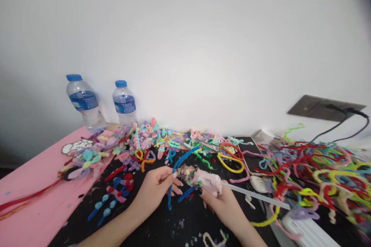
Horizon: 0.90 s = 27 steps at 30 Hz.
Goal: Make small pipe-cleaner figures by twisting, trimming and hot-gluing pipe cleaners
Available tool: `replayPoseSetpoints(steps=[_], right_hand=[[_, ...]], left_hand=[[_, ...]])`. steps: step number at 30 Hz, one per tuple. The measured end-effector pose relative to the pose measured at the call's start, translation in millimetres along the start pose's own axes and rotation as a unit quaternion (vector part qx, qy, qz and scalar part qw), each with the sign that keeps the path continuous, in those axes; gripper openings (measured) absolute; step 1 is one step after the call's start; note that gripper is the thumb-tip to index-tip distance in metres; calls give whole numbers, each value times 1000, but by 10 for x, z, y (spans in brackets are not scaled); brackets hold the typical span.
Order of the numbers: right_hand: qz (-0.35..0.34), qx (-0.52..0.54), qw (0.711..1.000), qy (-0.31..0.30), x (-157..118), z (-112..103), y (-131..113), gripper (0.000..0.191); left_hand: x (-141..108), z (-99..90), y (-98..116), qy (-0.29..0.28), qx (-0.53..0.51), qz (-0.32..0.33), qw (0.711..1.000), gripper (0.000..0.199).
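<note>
In the head view, my left hand (164, 183) pinches blue pipe cleaners (183, 157) near the middle of the table, their ends reaching up and down past the fingers. My right hand (218, 204) is wrapped round a pale pink glue gun (210, 182). Coloured fuzz coats its front end, which points left close to my left fingertips. From the gun's back a long translucent glue stick (257, 195) runs out to the right. I cannot tell whether the nozzle touches the blue pipe cleaners. To the left lies a bent blue, red and pink pipe-cleaner piece (117, 191).
Small pipe-cleaner shapes (145, 139) line the wall, with scissors (207, 145) among them. Loose pipe cleaners (313, 166) heap up on the right. Two water bottles (124, 104) stand behind a pink sheet (31, 197). A phone (249, 148) and white case (259, 184) lie right.
</note>
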State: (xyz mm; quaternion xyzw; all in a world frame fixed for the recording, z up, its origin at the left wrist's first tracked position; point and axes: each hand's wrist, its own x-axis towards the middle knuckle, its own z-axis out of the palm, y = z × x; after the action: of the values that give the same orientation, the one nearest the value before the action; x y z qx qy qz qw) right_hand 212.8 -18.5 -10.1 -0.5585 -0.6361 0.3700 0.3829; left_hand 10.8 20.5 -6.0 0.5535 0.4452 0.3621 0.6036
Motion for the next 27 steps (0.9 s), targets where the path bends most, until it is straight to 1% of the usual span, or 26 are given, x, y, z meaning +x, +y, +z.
replayPoseSetpoints(steps=[7, 13, 23, 27], right_hand=[[25, 21, 999, -3, -5, 2, 4, 30], [21, 36, 999, -7, 8, -1, -21, 23], [35, 30, 999, -8, -4, -13, 30, 24], [58, 38, 998, -7, 6, -8, 45, 24]], left_hand=[[1, 7, -11, 1, 7, 0, 1000, 22], [-12, 9, -7, -3, 4, -4, 1000, 24], [-11, 13, -14, -5, 8, -1, 1000, 27], [-4, 15, -10, -4, 21, 4, 1000, 28]])
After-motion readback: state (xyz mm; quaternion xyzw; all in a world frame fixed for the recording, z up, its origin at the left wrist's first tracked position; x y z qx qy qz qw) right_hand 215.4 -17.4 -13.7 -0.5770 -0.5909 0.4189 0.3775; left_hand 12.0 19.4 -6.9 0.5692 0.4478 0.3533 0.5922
